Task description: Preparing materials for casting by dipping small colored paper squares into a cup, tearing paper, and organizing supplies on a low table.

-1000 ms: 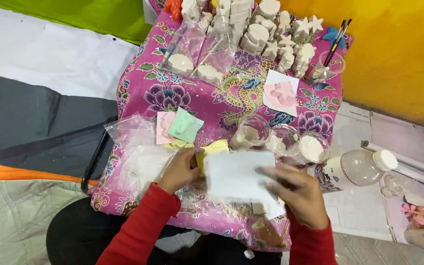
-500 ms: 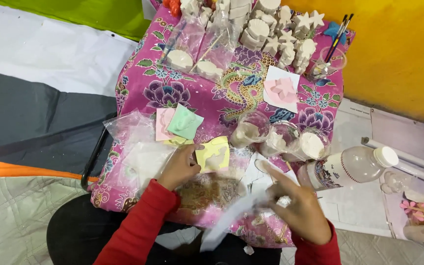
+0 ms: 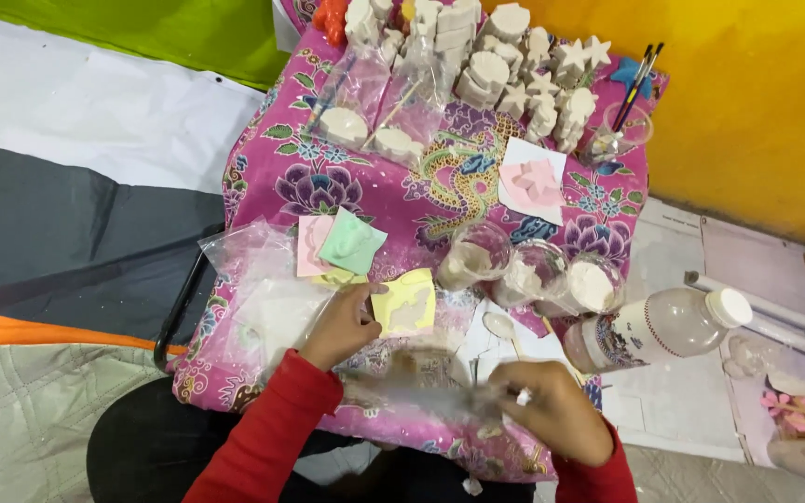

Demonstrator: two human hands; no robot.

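Sheet dropped lower since earlier; right hand [image 3: 552, 424] now pinches the blurred clear bag [image 3: 421, 391] shut-fisted. Left hand [image 3: 342, 326] rests half-curled beside the yellow mould [image 3: 404, 307], holding nothing. Best to pin that bag flat with the left.

We sit at a small table [image 3: 263, 177] with a cloth over it. At the far end stand many plaster shapes [image 3: 505, 65]. To their right, brushes [image 3: 640, 74] stand in a cup [image 3: 621, 135]. Just in front of the shapes lie two bagged pieces [image 3: 370, 126]. In the middle, three plastic cups [image 3: 533, 275] stand in a row. A bottle [image 3: 654, 326] lies on its side to their right. Our left hand [image 3: 342, 326] touches a mold [image 3: 404, 307]. Two more molds [image 3: 337, 244] lie behind it. Our right hand [image 3: 547, 410] is near us, with a blurred plastic bag [image 3: 421, 391] to its left.
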